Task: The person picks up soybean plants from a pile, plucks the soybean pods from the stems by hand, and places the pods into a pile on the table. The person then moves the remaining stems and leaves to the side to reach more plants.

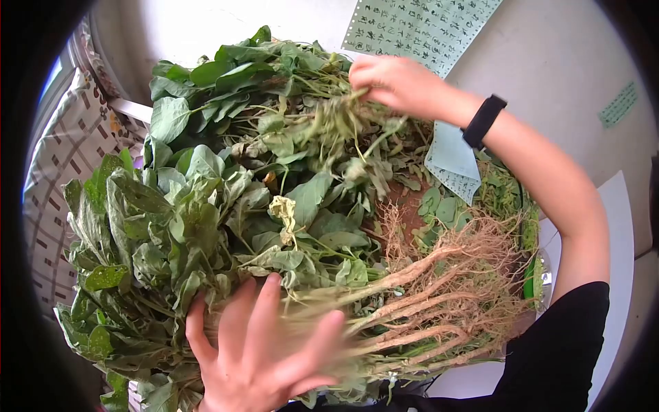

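My right hand (398,82) is closed at the top middle, fingers pinched round the stem of a bean plant (335,123). Green pods hang below the grip, smeared by motion. At the bottom, my left hand (254,350) is spread, its fingers apart over the stems of a heap of uprooted bean plants (199,226). Their leaves point left, some wilted. Pale brown roots (439,302) fan out toward the right. More leafy plants (240,75) lie along the back.
A sheet of green paper with handwriting (419,31) lies at the back, and a smaller piece of paper (453,161) lies by my right wrist. Loose leaves and green bits (504,189) are at the right. A patterned cloth (62,158) hangs on the left.
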Motion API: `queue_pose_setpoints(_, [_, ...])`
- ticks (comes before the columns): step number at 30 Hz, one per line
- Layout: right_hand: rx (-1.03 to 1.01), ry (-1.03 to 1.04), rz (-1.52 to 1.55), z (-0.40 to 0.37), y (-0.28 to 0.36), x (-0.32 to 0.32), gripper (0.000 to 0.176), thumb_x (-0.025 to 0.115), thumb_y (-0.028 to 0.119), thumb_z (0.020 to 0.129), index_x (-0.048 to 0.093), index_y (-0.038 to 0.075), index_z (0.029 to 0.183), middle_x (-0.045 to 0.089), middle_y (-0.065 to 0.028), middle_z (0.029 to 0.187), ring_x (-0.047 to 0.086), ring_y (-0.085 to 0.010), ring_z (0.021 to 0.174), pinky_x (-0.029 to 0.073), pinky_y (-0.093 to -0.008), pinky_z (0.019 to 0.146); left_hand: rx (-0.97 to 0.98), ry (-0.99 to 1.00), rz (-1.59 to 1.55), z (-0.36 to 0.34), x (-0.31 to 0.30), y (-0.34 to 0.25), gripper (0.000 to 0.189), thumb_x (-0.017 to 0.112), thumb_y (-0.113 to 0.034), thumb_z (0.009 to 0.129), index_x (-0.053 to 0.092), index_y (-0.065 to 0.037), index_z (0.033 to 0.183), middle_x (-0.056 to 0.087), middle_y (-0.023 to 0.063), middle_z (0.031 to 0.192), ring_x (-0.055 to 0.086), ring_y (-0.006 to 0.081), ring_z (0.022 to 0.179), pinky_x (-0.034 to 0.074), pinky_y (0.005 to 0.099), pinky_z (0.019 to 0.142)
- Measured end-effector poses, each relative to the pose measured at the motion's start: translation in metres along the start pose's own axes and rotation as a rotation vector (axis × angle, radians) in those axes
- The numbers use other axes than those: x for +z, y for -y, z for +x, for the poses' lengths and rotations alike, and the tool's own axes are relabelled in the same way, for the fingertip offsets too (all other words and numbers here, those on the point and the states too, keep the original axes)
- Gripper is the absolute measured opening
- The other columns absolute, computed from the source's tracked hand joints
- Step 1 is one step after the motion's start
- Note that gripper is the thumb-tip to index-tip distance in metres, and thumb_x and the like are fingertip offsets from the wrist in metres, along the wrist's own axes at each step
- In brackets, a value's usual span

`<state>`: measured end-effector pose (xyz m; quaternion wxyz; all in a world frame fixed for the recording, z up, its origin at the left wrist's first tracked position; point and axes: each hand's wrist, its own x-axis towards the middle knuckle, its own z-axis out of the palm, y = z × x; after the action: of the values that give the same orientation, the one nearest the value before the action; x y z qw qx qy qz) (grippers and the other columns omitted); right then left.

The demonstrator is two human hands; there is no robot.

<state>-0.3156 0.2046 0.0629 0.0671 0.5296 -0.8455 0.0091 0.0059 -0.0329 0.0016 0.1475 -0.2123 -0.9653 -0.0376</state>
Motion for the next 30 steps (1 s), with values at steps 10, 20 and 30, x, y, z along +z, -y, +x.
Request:
queue_pose_setpoints(10, [0.34,-0.065,0.083,0.009,-0.031,-0.068,0.018,0.064,0.019,0.088,0.065,0.005,0.098,0.065,-0.0122,0.088,0.063,-0.0257,0.082,0.05,-0.037,0.072,0.007,-0.009,0.028,0.007,-0.006,0.0,0.064,0.028,-0.079,0.083,0.048,-0.046,0.135,0.053,0.0157,0.128,0.056,0.0288,0.11,0.023,0.0616,0.104])
queue_pose_setpoints(20, [0.317,0.349,0.067,-0.038,-0.029,0.025,0.029,0.069,0.021,0.085,0.055,0.001,0.101,0.061,-0.0171,0.099,0.06,-0.0362,0.096,0.048,-0.0445,0.081,-0.03,-0.09,-0.003,0.008,-0.008,0.001,0.073,0.013,-0.073,0.088,0.038,-0.036,0.146,0.043,0.021,0.143,0.054,0.0291,0.113,0.027,0.0538,0.1])
queue_pose_setpoints(30, [0.323,0.287,0.029,-0.059,-0.03,0.041,0.023,0.063,0.016,0.086,0.048,0.004,0.098,0.055,-0.0156,0.096,0.056,-0.0341,0.089,0.046,-0.0426,0.077,0.004,-0.012,0.043,0.008,-0.006,0.001,0.065,0.032,-0.078,0.083,0.049,-0.044,0.135,0.051,0.0167,0.129,0.054,0.0296,0.111,0.025,0.0627,0.102])
